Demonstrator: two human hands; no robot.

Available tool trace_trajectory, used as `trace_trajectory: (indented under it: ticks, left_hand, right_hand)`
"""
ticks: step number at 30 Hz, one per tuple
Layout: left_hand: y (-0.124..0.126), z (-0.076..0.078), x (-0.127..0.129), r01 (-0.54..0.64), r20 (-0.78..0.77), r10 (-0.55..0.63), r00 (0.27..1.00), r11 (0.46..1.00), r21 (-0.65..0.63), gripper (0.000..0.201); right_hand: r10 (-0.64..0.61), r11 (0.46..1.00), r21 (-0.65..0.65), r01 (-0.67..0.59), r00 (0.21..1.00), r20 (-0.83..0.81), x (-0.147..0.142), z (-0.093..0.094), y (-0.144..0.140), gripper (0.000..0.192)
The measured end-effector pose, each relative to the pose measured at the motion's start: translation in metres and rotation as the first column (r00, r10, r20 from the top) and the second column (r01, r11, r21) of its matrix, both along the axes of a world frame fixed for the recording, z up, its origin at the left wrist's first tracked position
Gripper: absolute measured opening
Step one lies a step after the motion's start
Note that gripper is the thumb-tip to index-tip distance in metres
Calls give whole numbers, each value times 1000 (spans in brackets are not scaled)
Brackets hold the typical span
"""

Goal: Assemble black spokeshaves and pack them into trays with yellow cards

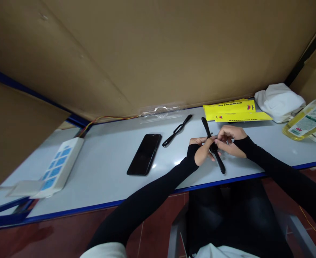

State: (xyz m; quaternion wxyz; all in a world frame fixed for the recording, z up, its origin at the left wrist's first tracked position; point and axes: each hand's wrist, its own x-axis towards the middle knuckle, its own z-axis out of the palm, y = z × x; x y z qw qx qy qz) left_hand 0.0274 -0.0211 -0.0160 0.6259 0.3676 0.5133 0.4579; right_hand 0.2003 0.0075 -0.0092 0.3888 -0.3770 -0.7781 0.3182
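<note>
My left hand (203,150) is closed around the middle of a black spokeshave (217,160), thumb on top. The tool is held slantwise over the table, one handle pointing to the wall and the other towards me. At its middle, my right hand (230,139) has its thumb and fingers pinched together; whatever lies between these fingertips is hidden. A second black piece with two handles and an open slot in its middle, like a spokeshave body (178,129), lies on the table to the left. Beside it rests a black smartphone (144,154).
Yellow printed cards (235,111) lie at the back, near a white cloth bundle (278,102) and a bottle of yellow liquid (305,120). Clear plastic packaging (161,111) sits against the cardboard wall (158,53). A white power strip (58,168) lies at left on the blue-edged table (98,179).
</note>
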Motion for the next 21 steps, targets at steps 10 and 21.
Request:
trace_trajectory:
  ticks: [10,21]
  left_hand:
    - [4,6,-3,-30,0,30,1000,1000,-3,26]
    - [3,6,-4,12,-7,-12,1000,1000,6,31]
  right_hand:
    - [77,997,-13,-78,996,-45,4,1,-1,23]
    - [53,998,20,-53,999,-8,2,0,0,37]
